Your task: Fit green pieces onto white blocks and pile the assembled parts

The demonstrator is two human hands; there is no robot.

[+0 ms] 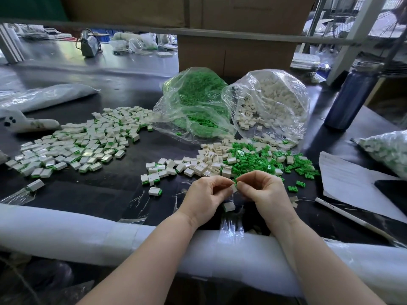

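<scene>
Fingers [229,186] around white block [234,188]

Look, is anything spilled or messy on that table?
Yes. Loose green pieces and white blocks have tumbled out of the two open plastic bags and mixed together. A few finished parts lie apart from the big pile. Nothing looks broken.

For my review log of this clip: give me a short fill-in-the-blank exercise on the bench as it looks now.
1. The clear bag of green pieces lies to the ___ of the bag of white blocks.
2. The left hand and right hand pinch a part ___ them.
3. The dark bottle stands ___.

Missing: left; between; upright
</scene>
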